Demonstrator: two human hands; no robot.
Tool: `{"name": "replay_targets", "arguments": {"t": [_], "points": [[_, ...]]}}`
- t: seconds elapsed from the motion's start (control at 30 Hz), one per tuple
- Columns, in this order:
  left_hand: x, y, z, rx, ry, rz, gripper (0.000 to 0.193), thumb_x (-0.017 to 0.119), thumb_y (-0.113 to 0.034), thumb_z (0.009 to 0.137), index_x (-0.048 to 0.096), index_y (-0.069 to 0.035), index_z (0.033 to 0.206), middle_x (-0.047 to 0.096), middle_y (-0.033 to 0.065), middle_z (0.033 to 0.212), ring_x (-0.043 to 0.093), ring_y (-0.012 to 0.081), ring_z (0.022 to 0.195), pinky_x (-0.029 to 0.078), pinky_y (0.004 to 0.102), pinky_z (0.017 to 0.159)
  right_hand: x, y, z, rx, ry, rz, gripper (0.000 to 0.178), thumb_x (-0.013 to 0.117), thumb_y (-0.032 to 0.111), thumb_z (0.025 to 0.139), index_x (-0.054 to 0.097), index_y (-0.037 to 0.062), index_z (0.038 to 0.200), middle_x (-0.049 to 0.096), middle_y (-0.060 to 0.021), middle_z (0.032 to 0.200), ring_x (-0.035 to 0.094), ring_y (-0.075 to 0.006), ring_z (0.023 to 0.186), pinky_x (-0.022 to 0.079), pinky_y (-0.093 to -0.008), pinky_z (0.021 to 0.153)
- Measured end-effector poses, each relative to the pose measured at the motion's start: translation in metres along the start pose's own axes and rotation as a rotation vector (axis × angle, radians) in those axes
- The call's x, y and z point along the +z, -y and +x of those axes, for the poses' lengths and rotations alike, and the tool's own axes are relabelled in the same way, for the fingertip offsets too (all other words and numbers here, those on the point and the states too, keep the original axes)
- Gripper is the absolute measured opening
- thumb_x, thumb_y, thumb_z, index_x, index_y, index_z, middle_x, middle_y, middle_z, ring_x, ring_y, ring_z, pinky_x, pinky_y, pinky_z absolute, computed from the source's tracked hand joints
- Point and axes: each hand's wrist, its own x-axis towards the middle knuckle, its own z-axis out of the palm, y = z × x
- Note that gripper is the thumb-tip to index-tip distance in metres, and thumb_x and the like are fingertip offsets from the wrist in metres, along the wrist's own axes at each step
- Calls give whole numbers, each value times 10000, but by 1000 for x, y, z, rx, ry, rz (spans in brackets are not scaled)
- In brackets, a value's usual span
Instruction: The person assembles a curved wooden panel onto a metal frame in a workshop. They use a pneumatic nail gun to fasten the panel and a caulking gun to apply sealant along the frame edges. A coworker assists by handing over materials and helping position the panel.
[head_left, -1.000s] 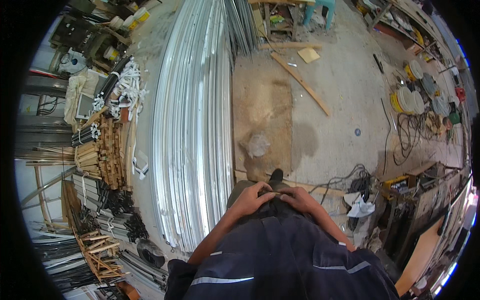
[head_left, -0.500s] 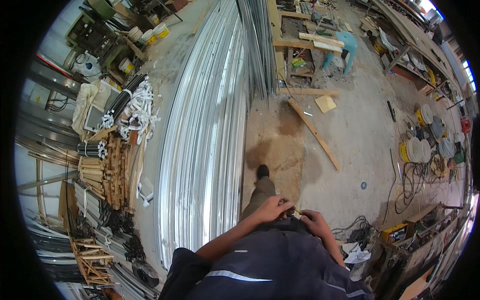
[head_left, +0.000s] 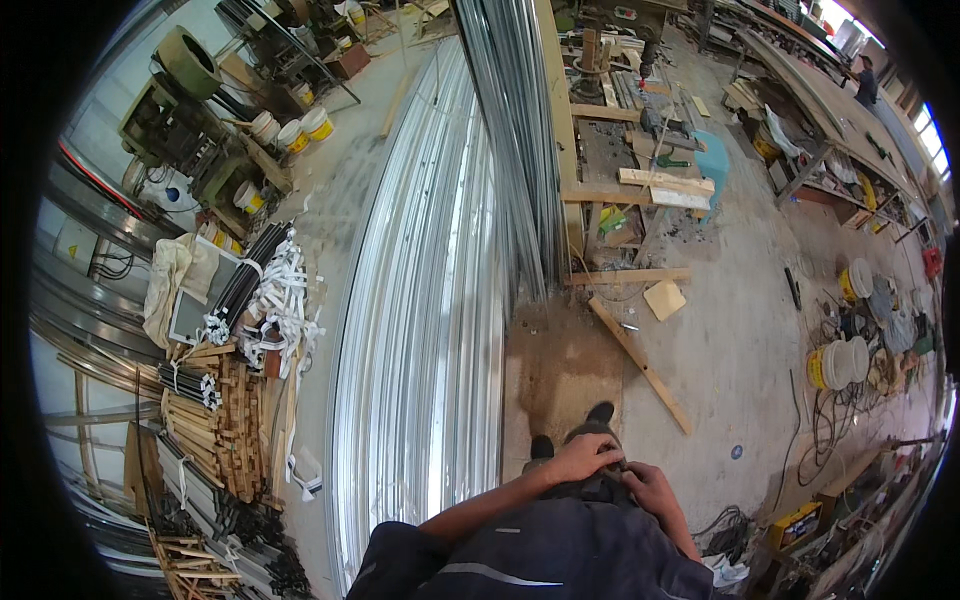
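My left hand is closed in front of my waist, its fingers curled inward. Right beside it, my right hand is closed too, with the fingertips of both hands nearly meeting. Whatever sits between them is too small and too covered to make out. Below the hands is my dark work shirt. My two dark shoes show just beyond, on a brown board on the floor.
Long shiny metal profiles lie along my left, with thinner bars leaning at their far end. Ahead, a loose wooden batten crosses the floor near a wooden workbench. Buckets and cables stand right. Another person is far right.
My view has tilted up, so the floor objects sit lower. A second shoe has come into sight. The small yellowish thing seen between my hands earlier no longer shows.
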Motion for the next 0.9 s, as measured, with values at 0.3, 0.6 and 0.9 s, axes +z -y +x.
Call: {"name": "replay_targets", "arguments": {"t": [0.3, 0.6, 0.9], "points": [[-94, -28, 74, -278, -349, -124, 299, 587, -237, 1008, 665, 29, 1121, 726, 106, 918, 685, 162, 787, 537, 299, 693, -64, 49, 165, -200, 139, -93, 311, 624, 238, 908, 695, -4, 1089, 714, -213, 944, 692, -362, 879, 527, -423, 797], [-147, -47, 174, -380, -450, -162, 354, 582, -295, 1015, 647, 21, 1162, 717, 88, 937, 622, 120, 723, 526, 283, 659, -162, 38, 253, -62, 49, 28, 284, 588, 229, 908, 669, -43, 921, 666, -139, 727, 646, -221, 661, 511, -381, 667], [-196, -78, 369, -214, -214, 89, 330, 591, -305, 1000, 657, 16, 1042, 678, 50, 842, 623, 121, 670, 511, 299, 573, -195, -27, 229, 339, -316, 514, 254, 569, 166, 918, 660, -70, 896, 667, -119, 723, 638, -178, 598, 533, -323, 589]]}}
